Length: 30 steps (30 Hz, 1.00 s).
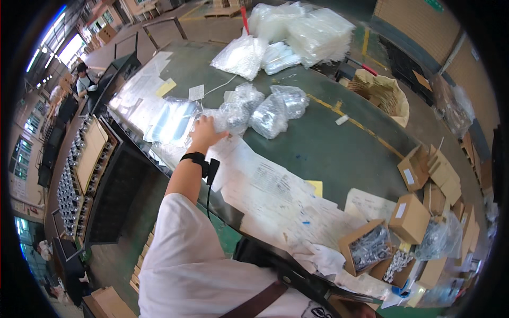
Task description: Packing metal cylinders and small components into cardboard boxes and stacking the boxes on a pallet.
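My left hand [205,132] reaches across the workbench [339,153], thumb and fingers apart, over the near edge of a clear bubble-wrapped bundle [233,114]. Its fingertips rest on or just over the clear plastic; I cannot tell how firmly they touch. More bubble-wrapped bundles [269,116] lie just to the right. Left of the hand is a stack of shiny clear plastic bags [172,121]. Low at the bottom edge, a shaded skin-toned patch looks like part of my right hand [365,310]; its fingers are hidden.
Printed sheets [270,185] cover the bench's near edge. A pile of bubble wrap bags [302,34] sits at the far end. Open cardboard boxes [366,246] with bagged metal parts crowd the right. A rack of metal parts [79,180] stands left; another person [85,82] is farther off.
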Tool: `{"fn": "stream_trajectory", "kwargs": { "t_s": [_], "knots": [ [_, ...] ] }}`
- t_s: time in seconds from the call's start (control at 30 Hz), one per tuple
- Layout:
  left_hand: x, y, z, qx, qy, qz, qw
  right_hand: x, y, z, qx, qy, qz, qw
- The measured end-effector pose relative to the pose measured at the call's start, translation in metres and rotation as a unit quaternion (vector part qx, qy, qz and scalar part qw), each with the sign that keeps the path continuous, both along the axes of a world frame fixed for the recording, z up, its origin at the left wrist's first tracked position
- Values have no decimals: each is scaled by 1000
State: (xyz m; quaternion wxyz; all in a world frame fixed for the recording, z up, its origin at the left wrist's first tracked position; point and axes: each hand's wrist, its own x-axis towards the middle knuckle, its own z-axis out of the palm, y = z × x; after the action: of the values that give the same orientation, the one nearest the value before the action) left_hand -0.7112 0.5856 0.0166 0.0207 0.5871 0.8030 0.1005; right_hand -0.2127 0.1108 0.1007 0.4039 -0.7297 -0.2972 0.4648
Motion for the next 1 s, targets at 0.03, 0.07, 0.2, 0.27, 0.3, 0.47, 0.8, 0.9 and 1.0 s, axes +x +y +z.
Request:
{"fn": "stream_trajectory", "kwargs": {
  "t_s": [0.03,0.07,0.2,0.27,0.3,0.47,0.8,0.9,1.0],
  "knots": [
    [-1,12,-5,-52,18,-28,998,-22,24,24,-9,-13,4,1000],
    [11,30,-10,-100,33,-75,992,-35,78,-14,21,0,-5,1000],
    [-17,11,-57,8,-20,-137,990,-127,296,-34,100,-42,260,959],
    [-30,10,-58,24,-39,-105,993,-168,401,-60,106,-26,311,944],
    [-29,9,-57,45,-55,-67,995,-194,444,-61,46,22,253,966],
    [-51,39,-75,118,-177,-50,976,-244,580,-134,-128,199,35,971],
    [-47,88,-47,-237,70,-147,958,-272,606,-157,-4,269,47,962],
    [-51,85,-24,-260,26,-205,943,-261,584,-147,-8,188,45,981],
    [-100,72,-50,-276,-65,-274,919,-265,556,-83,-13,-73,150,986]
  ]
}}
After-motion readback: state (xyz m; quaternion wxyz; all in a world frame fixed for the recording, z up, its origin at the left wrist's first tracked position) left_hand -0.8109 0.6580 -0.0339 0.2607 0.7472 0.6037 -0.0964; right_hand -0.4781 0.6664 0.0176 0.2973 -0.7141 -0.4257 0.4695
